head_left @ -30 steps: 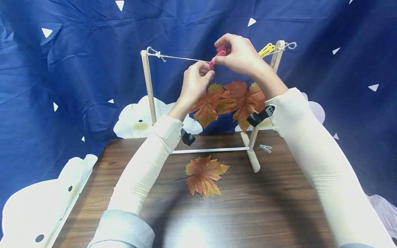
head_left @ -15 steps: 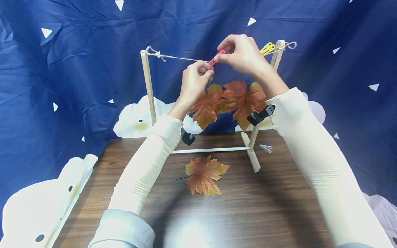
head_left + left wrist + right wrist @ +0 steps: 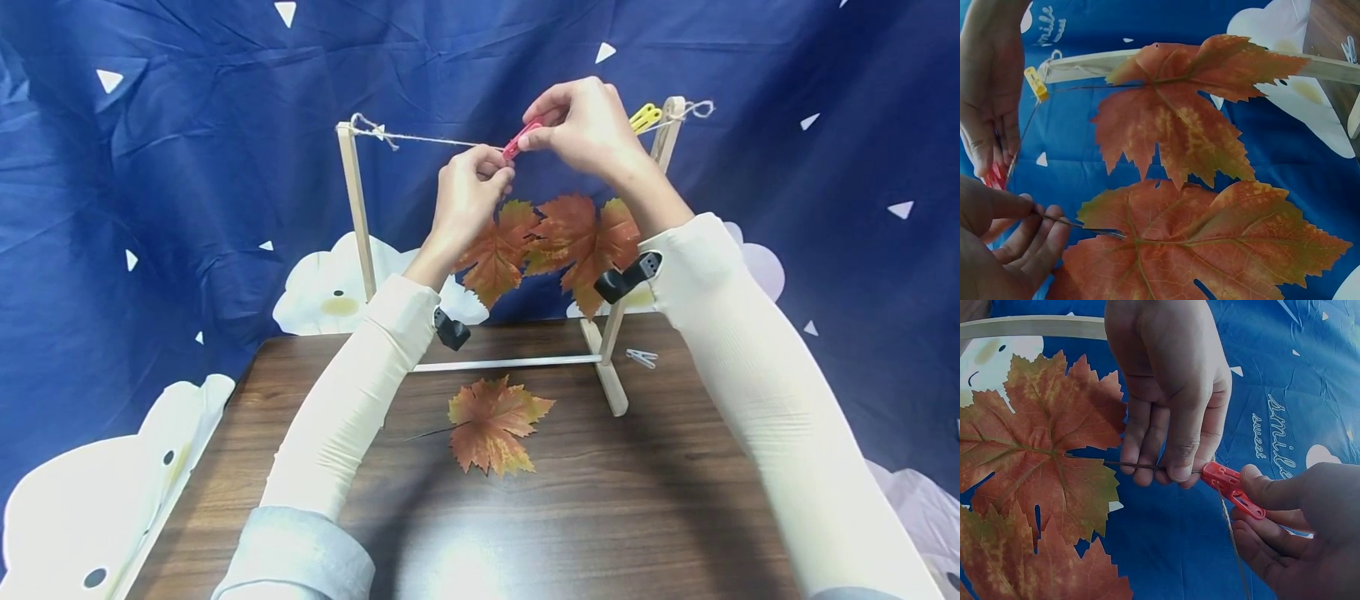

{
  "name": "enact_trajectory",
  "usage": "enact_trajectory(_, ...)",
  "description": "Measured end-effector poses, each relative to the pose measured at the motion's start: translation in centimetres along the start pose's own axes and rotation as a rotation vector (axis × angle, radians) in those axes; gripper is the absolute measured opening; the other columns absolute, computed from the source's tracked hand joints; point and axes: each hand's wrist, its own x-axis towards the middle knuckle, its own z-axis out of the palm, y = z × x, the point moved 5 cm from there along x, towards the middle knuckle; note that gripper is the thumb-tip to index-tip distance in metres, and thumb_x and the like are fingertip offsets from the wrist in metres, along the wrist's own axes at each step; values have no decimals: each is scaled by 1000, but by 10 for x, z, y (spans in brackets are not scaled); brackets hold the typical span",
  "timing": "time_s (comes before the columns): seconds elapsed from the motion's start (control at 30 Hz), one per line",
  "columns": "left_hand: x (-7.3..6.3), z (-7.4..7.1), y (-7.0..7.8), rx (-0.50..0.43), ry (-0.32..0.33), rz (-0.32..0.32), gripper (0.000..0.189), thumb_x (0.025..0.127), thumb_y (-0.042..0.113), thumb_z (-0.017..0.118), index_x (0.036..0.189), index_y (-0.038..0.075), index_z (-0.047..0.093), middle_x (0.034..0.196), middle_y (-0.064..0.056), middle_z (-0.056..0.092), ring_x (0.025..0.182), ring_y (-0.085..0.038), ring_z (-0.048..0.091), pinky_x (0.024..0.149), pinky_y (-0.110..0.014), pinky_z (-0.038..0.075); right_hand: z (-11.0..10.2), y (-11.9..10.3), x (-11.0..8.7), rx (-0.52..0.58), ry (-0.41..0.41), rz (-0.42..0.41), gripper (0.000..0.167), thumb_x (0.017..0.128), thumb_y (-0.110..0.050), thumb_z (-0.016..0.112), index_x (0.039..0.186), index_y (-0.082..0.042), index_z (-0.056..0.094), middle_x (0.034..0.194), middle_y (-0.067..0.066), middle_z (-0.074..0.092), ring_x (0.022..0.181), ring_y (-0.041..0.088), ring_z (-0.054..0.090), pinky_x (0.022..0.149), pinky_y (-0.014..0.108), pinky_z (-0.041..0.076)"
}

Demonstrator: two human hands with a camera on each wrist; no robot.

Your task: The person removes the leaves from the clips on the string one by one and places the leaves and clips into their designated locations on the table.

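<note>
Changing little over the last second, the right grip (image 3: 583, 125) pinches the red clothespin (image 3: 1229, 481) at the twine (image 3: 1234, 537) just beside the left grip (image 3: 468, 187), which pinches the stem (image 3: 1113, 464) of the maple leaf (image 3: 495, 257) hanging below it, so the clipping seems unfinished.

Blue cloth (image 3: 225, 167) with white triangles (image 3: 109, 81) behind a brown table (image 3: 600, 500)

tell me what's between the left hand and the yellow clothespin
In the head view, the right hand lies between the left hand and the yellow clothespin, as does the red clothespin the right hand pinches.
</note>
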Motion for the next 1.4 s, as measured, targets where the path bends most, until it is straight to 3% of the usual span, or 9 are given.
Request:
enact_trajectory(0.63,0,-2,1,1,-8,-6,12,103,14,72,111,5,74,100,-12,78,88,-21,77,82,-24,62,-2,1,0,30,55,23,39,93,-37,83,123,-13,80,118,10,81,87,4,67,86,21,50)
enact_trajectory(1.07,1,-4,2,-27,-8,-13,12,104,13,70,112,6,75,101,-12,78,92,-26,78,84,-24,62,-10,3,-2,102,139,55,38,90,-37,84,120,-15,82,117,5,82,89,5,70,87,20,55)
enact_trajectory(1.4,1,-6,2,-32,8,16,12,103,11,70,110,4,77,101,-15,79,87,-24,79,78,-24,62,-13,5,-2,154,183,56,33,90,-34,86,116,-14,84,113,4,83,83,-2,71,82,16,56)
